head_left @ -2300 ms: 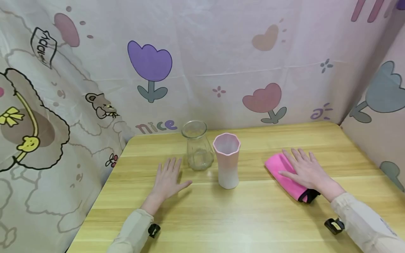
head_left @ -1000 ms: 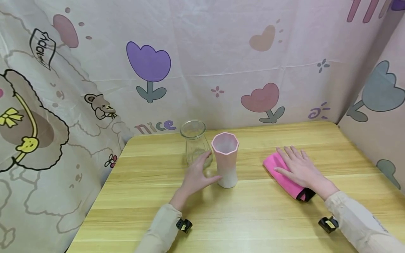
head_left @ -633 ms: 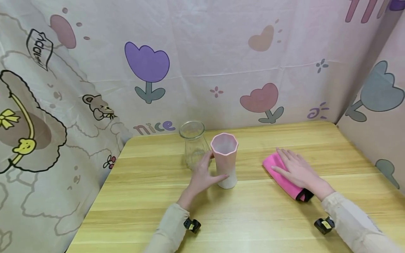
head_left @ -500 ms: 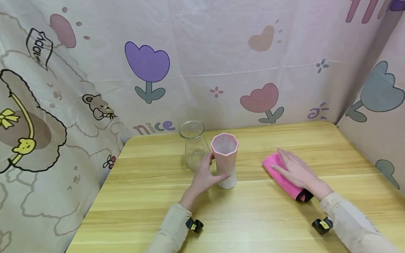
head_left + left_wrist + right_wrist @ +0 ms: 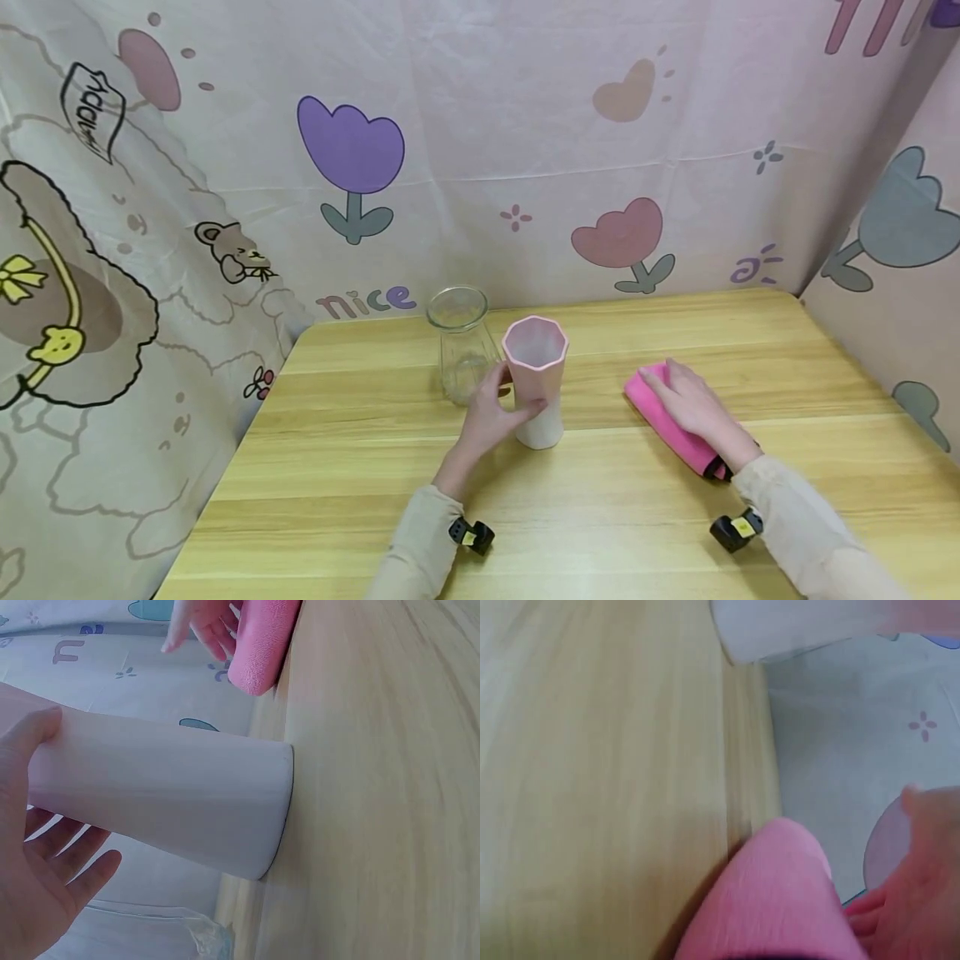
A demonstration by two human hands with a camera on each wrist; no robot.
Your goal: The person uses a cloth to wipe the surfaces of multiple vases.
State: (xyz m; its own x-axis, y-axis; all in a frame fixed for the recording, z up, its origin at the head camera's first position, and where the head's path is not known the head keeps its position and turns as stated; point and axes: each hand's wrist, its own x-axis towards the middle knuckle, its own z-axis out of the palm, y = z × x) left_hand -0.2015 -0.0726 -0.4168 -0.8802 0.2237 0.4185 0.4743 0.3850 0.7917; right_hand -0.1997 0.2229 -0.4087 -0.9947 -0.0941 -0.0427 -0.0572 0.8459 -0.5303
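Note:
A pink-to-white vase (image 5: pixel 536 383) with an eight-sided rim stands upright on the table. My left hand (image 5: pixel 489 418) holds its left side, thumb across the near face and fingers around the far side. In the left wrist view, the thumb lies on the vase wall (image 5: pixel 172 780) and the fingers show beneath it. My right hand (image 5: pixel 693 404) is over the rolled pink cloth (image 5: pixel 667 429), fingers extended along its far side. In the right wrist view, that hand (image 5: pixel 922 892) is blurred beside the pink cloth (image 5: pixel 776 900).
A clear glass vase (image 5: pixel 465 358) with a wide rim stands just behind and left of the pink one. The wood-grain table (image 5: pixel 600 525) ends at a printed curtain (image 5: pixel 465 167) at the back. Each wrist wears a small black camera.
My left hand has come right from the bare table to the pink vase and taken hold of it. My right hand has turned and shifted slightly left over the cloth. Both vases stay in place.

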